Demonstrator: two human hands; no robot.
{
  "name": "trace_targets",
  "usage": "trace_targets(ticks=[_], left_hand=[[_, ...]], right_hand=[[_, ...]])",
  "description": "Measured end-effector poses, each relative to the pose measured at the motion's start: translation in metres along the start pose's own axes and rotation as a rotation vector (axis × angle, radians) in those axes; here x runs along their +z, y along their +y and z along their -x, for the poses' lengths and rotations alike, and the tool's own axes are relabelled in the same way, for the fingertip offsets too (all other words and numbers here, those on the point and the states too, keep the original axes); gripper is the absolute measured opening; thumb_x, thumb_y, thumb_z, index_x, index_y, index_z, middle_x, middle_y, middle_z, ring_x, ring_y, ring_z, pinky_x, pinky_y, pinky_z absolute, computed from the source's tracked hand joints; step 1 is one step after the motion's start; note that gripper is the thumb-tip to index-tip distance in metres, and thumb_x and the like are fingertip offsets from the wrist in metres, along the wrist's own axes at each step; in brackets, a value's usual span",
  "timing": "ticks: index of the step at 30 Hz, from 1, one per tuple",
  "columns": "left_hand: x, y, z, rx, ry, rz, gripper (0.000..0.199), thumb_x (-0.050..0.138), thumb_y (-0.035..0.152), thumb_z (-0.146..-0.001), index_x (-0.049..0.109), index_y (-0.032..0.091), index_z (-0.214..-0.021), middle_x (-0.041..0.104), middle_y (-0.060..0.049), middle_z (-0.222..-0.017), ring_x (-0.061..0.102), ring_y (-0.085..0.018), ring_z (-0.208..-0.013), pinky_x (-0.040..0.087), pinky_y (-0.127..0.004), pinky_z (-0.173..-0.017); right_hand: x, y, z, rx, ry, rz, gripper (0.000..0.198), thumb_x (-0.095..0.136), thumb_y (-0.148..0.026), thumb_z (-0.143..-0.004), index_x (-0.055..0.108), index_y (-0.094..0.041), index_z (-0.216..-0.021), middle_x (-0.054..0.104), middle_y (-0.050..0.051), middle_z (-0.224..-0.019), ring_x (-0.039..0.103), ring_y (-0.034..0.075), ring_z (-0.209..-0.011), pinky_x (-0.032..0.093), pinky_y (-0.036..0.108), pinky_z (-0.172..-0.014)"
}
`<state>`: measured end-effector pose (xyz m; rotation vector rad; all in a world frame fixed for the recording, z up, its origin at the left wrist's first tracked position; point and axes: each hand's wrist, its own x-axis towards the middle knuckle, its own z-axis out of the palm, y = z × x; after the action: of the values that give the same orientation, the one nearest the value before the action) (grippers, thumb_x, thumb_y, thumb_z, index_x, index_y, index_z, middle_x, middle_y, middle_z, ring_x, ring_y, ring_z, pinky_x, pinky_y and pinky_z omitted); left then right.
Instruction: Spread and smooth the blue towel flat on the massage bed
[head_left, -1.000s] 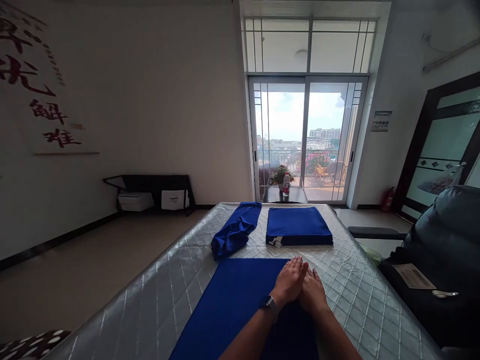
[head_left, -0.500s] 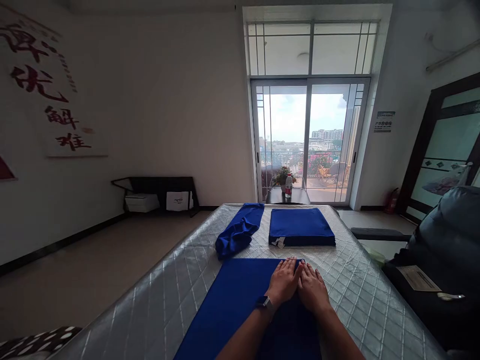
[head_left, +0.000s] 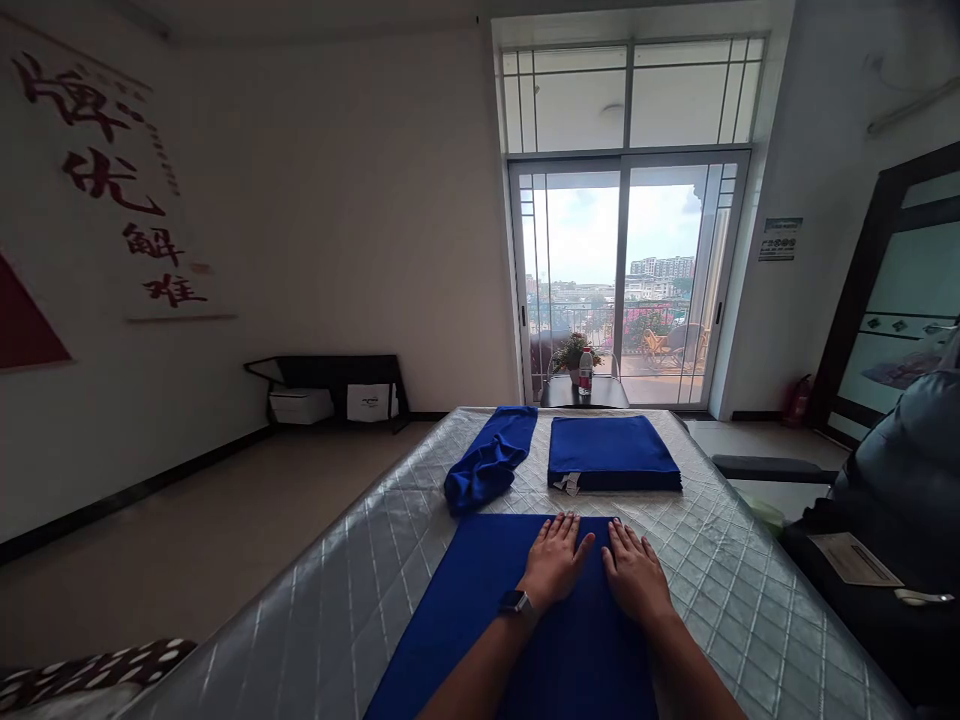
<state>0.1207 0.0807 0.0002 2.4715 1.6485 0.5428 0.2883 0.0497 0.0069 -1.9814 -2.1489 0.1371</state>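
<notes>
A blue cloth (head_left: 480, 590) lies spread flat on the silver quilted bed surface (head_left: 720, 590) in front of me. My left hand (head_left: 553, 560) rests palm down on the cloth near its far edge, fingers stretched out, with a watch on the wrist. Flat at the cloth's right edge lies my right hand (head_left: 636, 572), its fingers extended too. Beyond my hands sits a neat stack of folded blue cloths (head_left: 611, 445) with white tags at its near left corner. To its left is a crumpled blue cloth (head_left: 491, 465).
A small table (head_left: 555, 394) with a plant and a bottle (head_left: 585, 372) stands past the far end, before the glass doors. On the right is a dark chair (head_left: 911, 500) holding a card. A black rack (head_left: 330, 375) stands by the left wall.
My hands have moved apart on the cloth: the left went left, the right shifted slightly right. The view has turned a little to the left.
</notes>
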Motion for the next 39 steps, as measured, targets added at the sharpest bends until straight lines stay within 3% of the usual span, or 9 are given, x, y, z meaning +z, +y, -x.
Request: trace_targets(ticks=[8, 16, 33, 39], left_hand=[[-0.016, -0.013, 0.009, -0.078, -0.041, -0.06, 0.076, 0.011, 0.062, -0.098, 0.036, 0.014, -0.151, 0.035, -0.009, -0.158, 0.025, -0.025, -0.148, 0.02, -0.045, -0.122], [-0.032, -0.029, 0.022, -0.108, -0.052, -0.132, 0.066, 0.022, 0.058, -0.098, 0.041, 0.02, -0.149, 0.035, -0.006, -0.158, 0.026, -0.025, -0.148, 0.021, -0.045, -0.122], [-0.066, -0.067, 0.043, -0.187, -0.201, -0.081, 0.081, 0.023, 0.071, -0.092, 0.029, 0.019, -0.154, 0.022, -0.006, -0.162, 0.015, -0.027, -0.15, 0.014, -0.049, -0.122], [-0.07, -0.08, 0.044, -0.178, -0.236, -0.052, 0.082, 0.02, 0.076, -0.091, 0.025, 0.025, -0.155, 0.018, -0.003, -0.164, 0.01, -0.026, -0.151, 0.011, -0.049, -0.122]], right_hand=[[0.004, 0.001, -0.001, 0.006, 0.014, 0.01, 0.062, 0.022, -0.039, -0.097, 0.027, -0.016, -0.154, 0.025, 0.002, -0.16, 0.022, 0.017, -0.148, 0.009, 0.038, -0.121], [0.005, 0.001, -0.002, 0.007, 0.016, 0.01, 0.061, 0.022, -0.04, -0.097, 0.028, -0.017, -0.154, 0.025, 0.002, -0.16, 0.023, 0.017, -0.148, 0.008, 0.037, -0.121], [0.006, 0.001, -0.002, 0.003, 0.03, 0.005, 0.061, 0.022, -0.041, -0.098, 0.029, -0.018, -0.154, 0.027, 0.001, -0.16, 0.022, 0.016, -0.148, 0.01, 0.037, -0.121], [0.006, 0.001, -0.001, 0.007, 0.031, 0.003, 0.061, 0.023, -0.042, -0.098, 0.028, -0.019, -0.154, 0.027, 0.001, -0.16, 0.021, 0.016, -0.148, 0.01, 0.037, -0.121]])
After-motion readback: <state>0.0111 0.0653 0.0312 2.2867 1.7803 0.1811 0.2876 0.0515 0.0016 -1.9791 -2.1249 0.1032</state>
